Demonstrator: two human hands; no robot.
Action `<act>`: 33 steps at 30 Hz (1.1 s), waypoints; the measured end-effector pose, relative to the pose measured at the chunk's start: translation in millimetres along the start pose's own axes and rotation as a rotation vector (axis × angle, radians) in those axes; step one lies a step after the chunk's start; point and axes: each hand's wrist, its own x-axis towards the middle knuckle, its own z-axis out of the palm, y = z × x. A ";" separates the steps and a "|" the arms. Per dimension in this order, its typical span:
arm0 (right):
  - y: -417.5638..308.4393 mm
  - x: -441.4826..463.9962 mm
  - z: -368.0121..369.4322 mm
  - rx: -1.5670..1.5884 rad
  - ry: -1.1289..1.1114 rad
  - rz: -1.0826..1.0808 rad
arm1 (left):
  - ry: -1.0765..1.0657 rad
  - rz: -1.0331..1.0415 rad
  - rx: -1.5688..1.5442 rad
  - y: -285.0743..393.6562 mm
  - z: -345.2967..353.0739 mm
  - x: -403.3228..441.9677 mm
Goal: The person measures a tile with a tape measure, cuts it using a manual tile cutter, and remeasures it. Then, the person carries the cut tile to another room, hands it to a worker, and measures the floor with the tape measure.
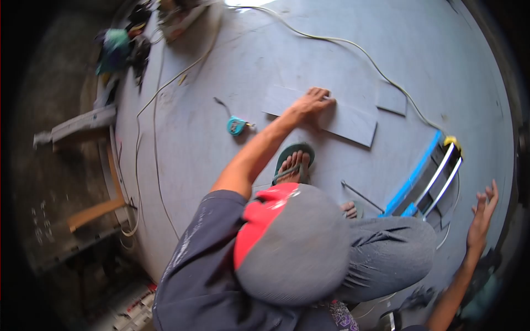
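Note:
My left hand (316, 103) reaches forward over a long, light grey rectangular tile (350, 124) on the floor. Its fingers are curled at the tile's far edge. My right hand (482, 214) is raised at the right side, fingers apart and holding nothing. Nearest to it is a manual tile cutter (430, 182) with a blue side, two shiny rails and a yellow end. A smaller tile piece (391, 100) lies just past the long tile's right end. To the left of my forearm sits a teal tape measure (236, 126).
A pale cable (353, 44) curves across the floor to the cutter, and another cable (138, 149) runs down the left. A dark rod (361, 197) lies by my foot in a green sandal (303, 150). Wooden pieces (96, 215) are at the left edge.

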 end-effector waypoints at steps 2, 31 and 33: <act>-13.1 4.5 7.9 0.002 -0.031 0.000 | 0.000 0.014 0.010 -11.9 10.5 2.2; -175.8 -16.8 392.8 0.948 -0.821 0.161 | -0.253 -0.153 -0.422 -23.6 -59.2 -89.4; -138.5 11.6 369.2 0.783 -0.699 0.317 | -0.543 -0.367 -0.592 -43.5 -71.2 -77.6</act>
